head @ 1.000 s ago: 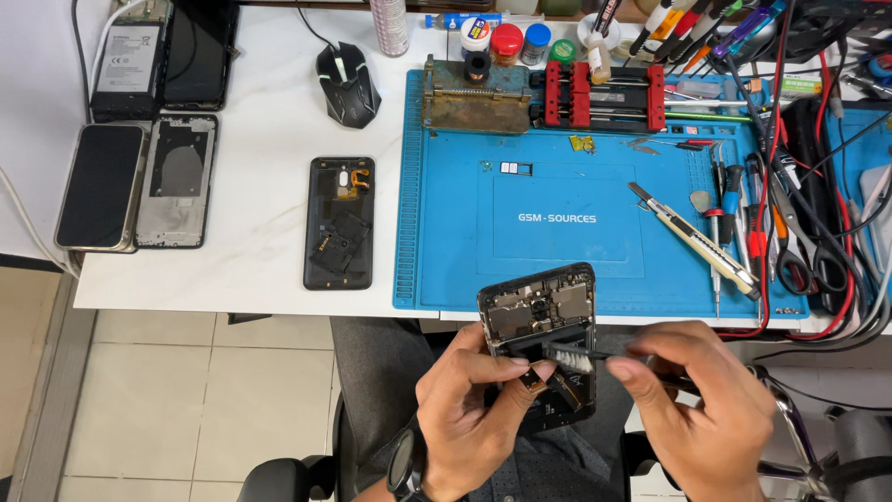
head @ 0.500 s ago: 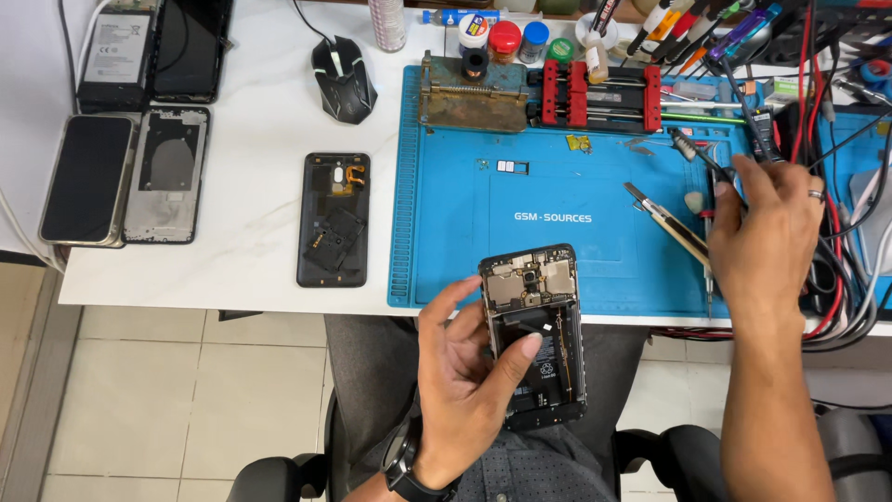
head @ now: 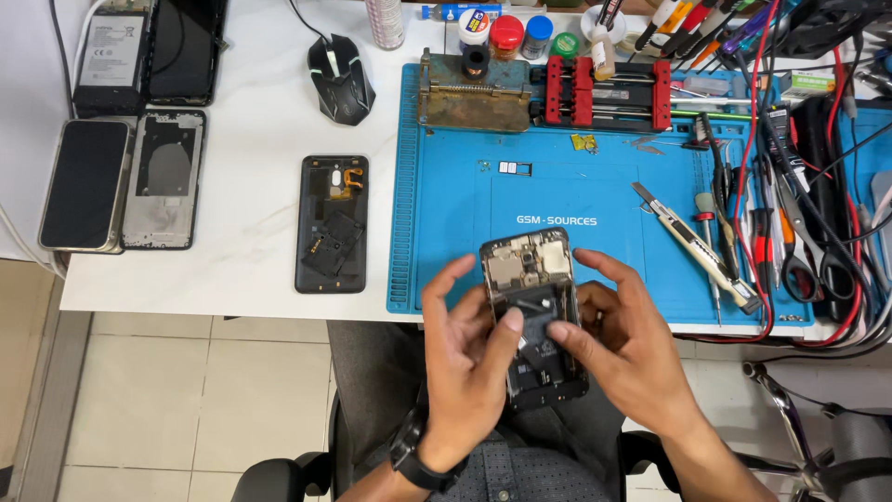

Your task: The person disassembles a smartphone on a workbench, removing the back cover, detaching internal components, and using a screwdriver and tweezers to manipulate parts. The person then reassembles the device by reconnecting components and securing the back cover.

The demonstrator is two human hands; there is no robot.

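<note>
We cradle opened phone [head: 533,311] between both hands above blue mat [head: 595,195] edge; left hand [head: 466,358] cups left side, fingers loosely curled; right hand [head: 621,342] grips right side, fingertip pressing battery area.

White desk [head: 251,102], beige tiled floor [head: 186,400]

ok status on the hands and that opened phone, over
Left hand and right hand both on opened phone, held over blue mat edge. Fingertips on its insides. Nothing in the way.
</note>
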